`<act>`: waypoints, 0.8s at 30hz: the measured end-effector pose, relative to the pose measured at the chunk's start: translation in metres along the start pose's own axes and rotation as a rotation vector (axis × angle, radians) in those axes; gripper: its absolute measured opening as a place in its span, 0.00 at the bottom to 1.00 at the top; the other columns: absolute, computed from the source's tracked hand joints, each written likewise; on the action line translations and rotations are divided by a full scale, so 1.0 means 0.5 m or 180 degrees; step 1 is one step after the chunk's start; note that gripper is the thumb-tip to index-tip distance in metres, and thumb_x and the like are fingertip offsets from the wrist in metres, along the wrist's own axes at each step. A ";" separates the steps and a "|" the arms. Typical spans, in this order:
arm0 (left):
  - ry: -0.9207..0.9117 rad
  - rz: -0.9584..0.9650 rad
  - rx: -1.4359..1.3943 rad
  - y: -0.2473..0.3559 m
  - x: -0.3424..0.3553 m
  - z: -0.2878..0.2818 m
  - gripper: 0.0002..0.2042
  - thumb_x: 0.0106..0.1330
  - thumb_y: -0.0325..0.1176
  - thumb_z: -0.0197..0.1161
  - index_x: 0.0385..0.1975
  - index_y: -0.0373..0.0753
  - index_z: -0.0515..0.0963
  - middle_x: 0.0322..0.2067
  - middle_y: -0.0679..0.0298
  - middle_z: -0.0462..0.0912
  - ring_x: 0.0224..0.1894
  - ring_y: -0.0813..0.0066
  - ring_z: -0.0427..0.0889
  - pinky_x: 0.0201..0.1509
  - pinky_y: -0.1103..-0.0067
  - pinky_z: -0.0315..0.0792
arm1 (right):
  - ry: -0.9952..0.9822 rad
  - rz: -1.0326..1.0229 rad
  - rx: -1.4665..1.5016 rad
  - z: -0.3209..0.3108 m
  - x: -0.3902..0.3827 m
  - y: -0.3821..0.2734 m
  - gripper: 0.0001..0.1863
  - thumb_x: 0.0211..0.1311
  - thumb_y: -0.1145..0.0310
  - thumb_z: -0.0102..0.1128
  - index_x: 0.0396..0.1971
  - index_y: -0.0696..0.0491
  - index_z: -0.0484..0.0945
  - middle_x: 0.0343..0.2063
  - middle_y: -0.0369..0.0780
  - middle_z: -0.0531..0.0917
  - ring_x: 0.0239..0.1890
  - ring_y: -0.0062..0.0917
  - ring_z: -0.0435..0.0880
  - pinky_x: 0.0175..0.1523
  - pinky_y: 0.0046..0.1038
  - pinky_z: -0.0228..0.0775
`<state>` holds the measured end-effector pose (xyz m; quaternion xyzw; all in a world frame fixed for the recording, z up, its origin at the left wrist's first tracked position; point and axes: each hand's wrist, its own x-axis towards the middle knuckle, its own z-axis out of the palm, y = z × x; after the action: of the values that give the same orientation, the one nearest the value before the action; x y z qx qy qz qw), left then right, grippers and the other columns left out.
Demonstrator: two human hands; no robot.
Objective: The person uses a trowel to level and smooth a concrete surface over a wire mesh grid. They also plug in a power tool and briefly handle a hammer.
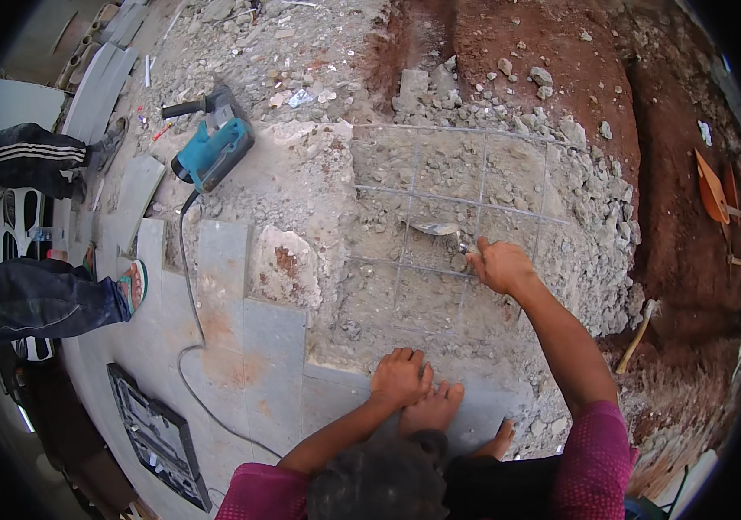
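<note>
My right hand is closed around the handle of a trowel. Its pointed metal blade lies low over grey rubble, pointing left. A thin metal wire mesh is set in this rough patch, and the trowel is among its squares. My left hand rests beside my bare foot, near the edge of the grey tiles; its fingers lie forward and appear to hold nothing.
A teal corded power tool lies at the upper left, its cable crossing the tiles. Another person's legs stand at the left. An open black case lies lower left. Red-soil trenches, an orange blade and a wooden handle are right.
</note>
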<state>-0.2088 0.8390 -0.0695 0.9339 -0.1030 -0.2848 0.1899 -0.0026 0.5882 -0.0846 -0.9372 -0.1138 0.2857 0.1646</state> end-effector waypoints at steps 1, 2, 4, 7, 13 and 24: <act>0.0026 0.0011 -0.0033 0.001 0.000 0.000 0.17 0.71 0.44 0.57 0.43 0.36 0.81 0.43 0.52 0.84 0.52 0.54 0.82 0.56 0.60 0.76 | 0.0112 0.0140 0.0122 -0.005 0.002 0.005 0.25 0.78 0.51 0.50 0.51 0.62 0.77 0.33 0.56 0.88 0.42 0.54 0.87 0.49 0.52 0.77; 0.0054 0.0020 -0.0069 0.001 0.001 0.001 0.17 0.71 0.44 0.57 0.43 0.36 0.81 0.43 0.52 0.84 0.52 0.54 0.82 0.56 0.60 0.76 | 0.0222 0.0279 0.0241 -0.015 0.002 0.015 0.26 0.78 0.51 0.50 0.51 0.63 0.78 0.33 0.57 0.87 0.42 0.55 0.87 0.49 0.53 0.77; 0.0204 0.0046 -0.0084 -0.002 -0.003 0.000 0.16 0.69 0.44 0.59 0.41 0.36 0.82 0.41 0.53 0.84 0.50 0.54 0.82 0.55 0.60 0.77 | 0.0230 0.0244 0.0360 -0.028 -0.006 0.026 0.27 0.77 0.51 0.52 0.49 0.64 0.78 0.32 0.59 0.87 0.41 0.57 0.86 0.49 0.54 0.76; 0.0329 0.0060 -0.0070 -0.002 -0.008 0.005 0.15 0.68 0.43 0.61 0.39 0.36 0.82 0.39 0.53 0.84 0.48 0.54 0.83 0.53 0.60 0.78 | -0.0011 -0.0101 0.0408 -0.030 -0.049 0.031 0.27 0.76 0.51 0.54 0.47 0.65 0.78 0.30 0.60 0.85 0.39 0.59 0.86 0.47 0.54 0.76; 0.0144 -0.0004 -0.0034 0.002 -0.009 0.004 0.17 0.70 0.44 0.58 0.43 0.35 0.82 0.42 0.53 0.84 0.51 0.55 0.82 0.56 0.62 0.76 | 0.0125 -0.0316 0.1448 -0.020 -0.115 -0.029 0.21 0.75 0.57 0.58 0.44 0.65 0.77 0.26 0.59 0.84 0.31 0.58 0.85 0.41 0.51 0.77; 0.0418 0.0037 -0.0165 -0.017 0.005 -0.014 0.14 0.67 0.42 0.61 0.37 0.36 0.82 0.36 0.52 0.85 0.45 0.53 0.85 0.52 0.61 0.79 | -0.1493 0.0556 0.4250 0.054 0.017 -0.290 0.16 0.75 0.63 0.62 0.49 0.59 0.72 0.23 0.43 0.83 0.14 0.25 0.79 0.16 0.31 0.70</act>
<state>-0.2021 0.8482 -0.0690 0.9448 -0.0882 -0.2243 0.2221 -0.0285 0.7309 -0.0559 -0.5557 0.1286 0.5006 0.6512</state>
